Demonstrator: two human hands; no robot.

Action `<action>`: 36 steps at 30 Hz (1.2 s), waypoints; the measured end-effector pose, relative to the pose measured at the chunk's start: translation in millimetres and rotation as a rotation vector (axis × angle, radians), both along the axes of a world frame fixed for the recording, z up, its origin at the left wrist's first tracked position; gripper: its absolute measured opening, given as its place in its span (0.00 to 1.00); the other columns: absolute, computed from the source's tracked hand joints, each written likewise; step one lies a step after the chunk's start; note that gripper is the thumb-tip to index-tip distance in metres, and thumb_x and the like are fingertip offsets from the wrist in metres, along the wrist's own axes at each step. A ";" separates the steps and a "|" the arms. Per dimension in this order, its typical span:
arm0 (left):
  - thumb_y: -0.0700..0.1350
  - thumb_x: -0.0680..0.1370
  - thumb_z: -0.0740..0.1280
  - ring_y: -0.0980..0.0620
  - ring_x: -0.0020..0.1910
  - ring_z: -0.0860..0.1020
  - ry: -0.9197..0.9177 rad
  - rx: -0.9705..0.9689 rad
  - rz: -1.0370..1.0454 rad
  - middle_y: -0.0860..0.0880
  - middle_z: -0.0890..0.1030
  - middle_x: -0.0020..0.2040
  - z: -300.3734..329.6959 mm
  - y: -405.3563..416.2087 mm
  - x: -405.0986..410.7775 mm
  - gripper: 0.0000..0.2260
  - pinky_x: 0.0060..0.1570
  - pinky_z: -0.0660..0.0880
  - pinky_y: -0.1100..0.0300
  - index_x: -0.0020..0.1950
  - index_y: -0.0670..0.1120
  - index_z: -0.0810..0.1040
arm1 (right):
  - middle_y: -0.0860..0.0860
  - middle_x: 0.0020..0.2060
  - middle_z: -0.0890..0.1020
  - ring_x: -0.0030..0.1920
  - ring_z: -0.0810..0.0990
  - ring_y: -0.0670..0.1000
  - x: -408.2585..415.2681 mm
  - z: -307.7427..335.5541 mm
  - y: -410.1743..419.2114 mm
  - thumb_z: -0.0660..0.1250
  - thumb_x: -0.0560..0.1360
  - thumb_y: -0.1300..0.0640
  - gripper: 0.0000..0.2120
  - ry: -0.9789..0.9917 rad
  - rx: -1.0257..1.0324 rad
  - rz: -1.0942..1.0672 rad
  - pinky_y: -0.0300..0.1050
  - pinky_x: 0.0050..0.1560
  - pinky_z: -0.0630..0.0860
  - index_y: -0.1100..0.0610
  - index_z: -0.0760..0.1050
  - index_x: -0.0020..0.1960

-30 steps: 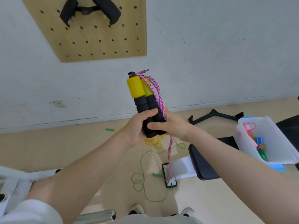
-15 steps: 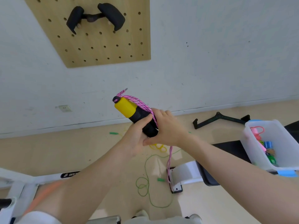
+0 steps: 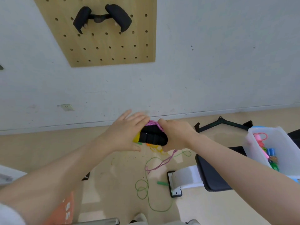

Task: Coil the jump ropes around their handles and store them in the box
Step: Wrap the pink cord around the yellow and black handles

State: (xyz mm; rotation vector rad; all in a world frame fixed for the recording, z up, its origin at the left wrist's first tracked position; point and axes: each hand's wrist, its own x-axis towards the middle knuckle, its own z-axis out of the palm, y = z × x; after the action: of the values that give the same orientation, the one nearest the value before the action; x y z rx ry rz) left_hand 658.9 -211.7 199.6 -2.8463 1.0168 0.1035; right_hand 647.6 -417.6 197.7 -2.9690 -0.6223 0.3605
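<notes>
- Gym corner: pale wall with a pegboard [image 3: 103,38], tan floor [image 3: 48,151], bench pad [image 3: 209,172] at the right.
- Right hand [image 3: 177,135] gripped the black ends of the paired handles [image 3: 152,138], fingers curled round them, pink rope [image 3: 153,124] running under the fingers.
- Left hand [image 3: 126,133] was spread, fingers straight, palm laid over the yellow end of the handles; not gripping.
- Handles were held level in mid-air between both hands, above the floor, well left of the box.
- A few pink turns sat on the handles; the loose pink tail [image 3: 162,163] hung down toward the floor, so coiling was judged partway done.
- Handling: foam handles look light, grippy, slightly squashy; best hold is mid-handle with both clamped together. Cord is soft and limp, needs tension or the turns will slip off the end.
- Green rope [image 3: 146,190] and yellow rope [image 3: 156,149] lay loose on the floor below, not yet coiled.
- White box [image 3: 256,143] sat at the far right beyond the bench pad, with colourful ropes already inside.
</notes>
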 end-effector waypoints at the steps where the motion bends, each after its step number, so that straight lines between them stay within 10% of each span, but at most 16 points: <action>1: 0.56 0.69 0.70 0.49 0.72 0.61 0.024 0.068 0.018 0.51 0.63 0.73 -0.8 -7.2 -0.4 0.41 0.71 0.53 0.54 0.76 0.49 0.52 | 0.45 0.33 0.69 0.35 0.73 0.53 -0.4 -0.1 3.2 0.70 0.62 0.47 0.22 0.014 0.007 0.028 0.45 0.32 0.72 0.53 0.60 0.46; 5: 0.45 0.70 0.64 0.47 0.54 0.73 0.106 0.007 0.123 0.51 0.73 0.54 1.3 -21.9 -0.1 0.26 0.44 0.69 0.56 0.66 0.51 0.62 | 0.44 0.32 0.69 0.37 0.74 0.53 -3.7 0.3 0.7 0.71 0.63 0.46 0.23 0.059 0.019 0.027 0.45 0.34 0.71 0.53 0.61 0.47; 11: 0.46 0.72 0.63 0.46 0.57 0.69 0.009 0.207 -0.067 0.49 0.70 0.58 -5.1 -31.2 -15.9 0.23 0.52 0.66 0.53 0.66 0.52 0.61 | 0.47 0.34 0.76 0.33 0.74 0.47 11.8 15.0 -20.4 0.66 0.70 0.38 0.17 0.596 0.060 0.022 0.41 0.35 0.67 0.51 0.70 0.40; 16: 0.42 0.72 0.62 0.42 0.58 0.69 -0.058 0.370 -0.059 0.45 0.71 0.59 -16.8 -41.6 -23.9 0.22 0.45 0.62 0.52 0.66 0.47 0.62 | 0.49 0.24 0.68 0.24 0.62 0.50 34.0 40.0 -18.1 0.62 0.75 0.42 0.22 0.629 0.037 -0.135 0.41 0.30 0.62 0.54 0.64 0.29; 24: 0.38 0.71 0.63 0.50 0.30 0.67 0.809 -0.520 0.658 0.48 0.68 0.34 7.3 -29.4 14.0 0.05 0.30 0.62 0.61 0.39 0.45 0.69 | 0.55 0.45 0.79 0.47 0.77 0.57 -19.1 0.0 22.4 0.49 0.82 0.52 0.17 0.210 0.309 -0.140 0.51 0.49 0.74 0.59 0.73 0.47; 29: 0.39 0.62 0.65 0.50 0.31 0.75 1.201 -0.674 0.618 0.44 0.76 0.37 21.6 -29.6 -0.9 0.10 0.30 0.72 0.62 0.43 0.42 0.74 | 0.43 0.23 0.64 0.24 0.61 0.44 -19.6 -15.3 2.2 0.52 0.82 0.54 0.20 0.592 0.882 -0.237 0.35 0.27 0.62 0.54 0.62 0.31; 32: 0.35 0.67 0.67 0.56 0.28 0.71 1.027 -0.441 0.308 0.49 0.73 0.33 35.2 -24.3 0.5 0.10 0.25 0.67 0.68 0.47 0.42 0.74 | 0.40 0.21 0.63 0.23 0.61 0.40 -28.5 -16.3 -5.9 0.54 0.82 0.57 0.19 0.762 0.800 -0.178 0.29 0.26 0.59 0.53 0.60 0.31; 36: 0.38 0.68 0.67 0.52 0.37 0.73 0.665 0.157 -0.100 0.50 0.77 0.44 49.9 -39.2 -5.5 0.19 0.30 0.67 0.63 0.58 0.49 0.74 | 0.42 0.29 0.69 0.32 0.68 0.44 -8.7 -10.3 -13.9 0.54 0.78 0.46 0.19 0.468 0.297 0.027 0.38 0.37 0.65 0.59 0.73 0.40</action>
State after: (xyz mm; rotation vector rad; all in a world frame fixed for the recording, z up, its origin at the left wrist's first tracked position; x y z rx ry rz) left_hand 653.4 -250.9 249.5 -2.6430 1.1741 1.1210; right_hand 639.0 -431.5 187.4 -2.4702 -0.5938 0.8490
